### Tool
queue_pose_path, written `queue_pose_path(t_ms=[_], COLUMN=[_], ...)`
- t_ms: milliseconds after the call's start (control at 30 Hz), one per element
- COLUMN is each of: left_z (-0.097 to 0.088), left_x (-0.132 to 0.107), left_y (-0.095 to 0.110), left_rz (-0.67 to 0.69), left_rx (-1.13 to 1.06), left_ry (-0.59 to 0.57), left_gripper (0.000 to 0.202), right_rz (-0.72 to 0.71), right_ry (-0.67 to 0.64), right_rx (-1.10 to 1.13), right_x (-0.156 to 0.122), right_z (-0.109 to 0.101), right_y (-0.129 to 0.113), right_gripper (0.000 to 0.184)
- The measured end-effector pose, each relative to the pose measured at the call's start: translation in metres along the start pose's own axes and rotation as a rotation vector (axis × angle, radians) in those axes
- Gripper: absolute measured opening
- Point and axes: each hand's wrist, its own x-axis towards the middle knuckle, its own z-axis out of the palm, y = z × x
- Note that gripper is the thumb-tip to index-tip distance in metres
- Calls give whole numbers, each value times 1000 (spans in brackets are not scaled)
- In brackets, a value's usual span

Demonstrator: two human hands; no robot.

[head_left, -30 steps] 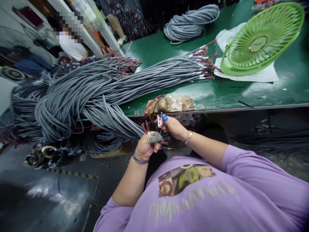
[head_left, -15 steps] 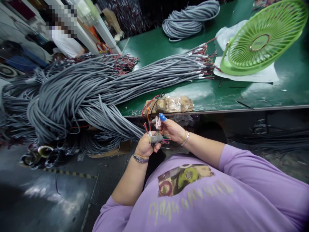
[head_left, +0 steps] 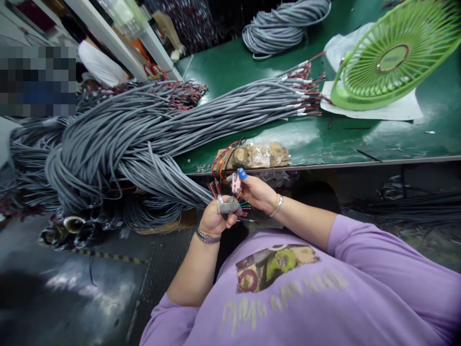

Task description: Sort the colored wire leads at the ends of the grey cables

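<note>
In front of my chest, my left hand point(head_left: 213, 218) is closed on a grey cable. Thin coloured wires point(head_left: 245, 206) fan out of this hand toward the right, and red and dark wire ends point(head_left: 213, 189) stick up above it. A grey wrapped piece point(head_left: 228, 207) lies across the fingers; I cannot tell whether it is a thumb cover or part of the cable. Just right of the wires, my right hand point(head_left: 258, 193) pinches a small pale pink clip-like piece point(head_left: 236, 182). A blue finger cover point(head_left: 242, 174) sits on its thumb.
Long grey cables point(head_left: 216, 115) sprawl over the green table point(head_left: 306, 139) and hang off its left side. A taped wooden block point(head_left: 264, 154) sits at the near edge. Behind are a green fan point(head_left: 392, 57) and a cable coil point(head_left: 277, 31). A person in white point(head_left: 103, 62) is at far left.
My left hand has shifted slightly left with the cable, so the wires stand a bit farther from my right hand. The right hand has barely moved, still pinching the pink piece.
</note>
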Motion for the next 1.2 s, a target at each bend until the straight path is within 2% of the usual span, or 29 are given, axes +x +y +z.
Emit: queue_pose_path(t_ms=[167,300,467,567,700,800,867,1100,1200], left_z=[1,3,6,11,24,33,38,42,43], left_x=[4,2,-11,-21,-29,-27,-24,-14,-15], left_y=[-2,-1,-1,-5,-15,-20,-22,-22,-23], left_rz=[-30,-15,3,48,181,250,281,309,325], left_rx=[27,24,60,93,95,78,68,-21,-31], left_ry=[13,15,41,106,269,353,377,421,440], left_gripper=[35,37,37,36,32,31,30,30,30], right_rz=[-5,63,125,142,32,-45,-53,-6,-58], right_ry=[-33,-44,-91,-128,-135,-83,-54,-77,-52], right_rx=[40,50,19,-15,-93,-155,-158,-180,-230], right_x=[-1,-4,-7,-10,-13,-14,-15,-13,-11], right_z=[-1,-4,-9,-9,-9,-11,-11,-4,-5], right_y=[1,0,-4,-7,-8,-7,-6,-11,-8], right_gripper=[48,50,53,51,37,32,35,49,48])
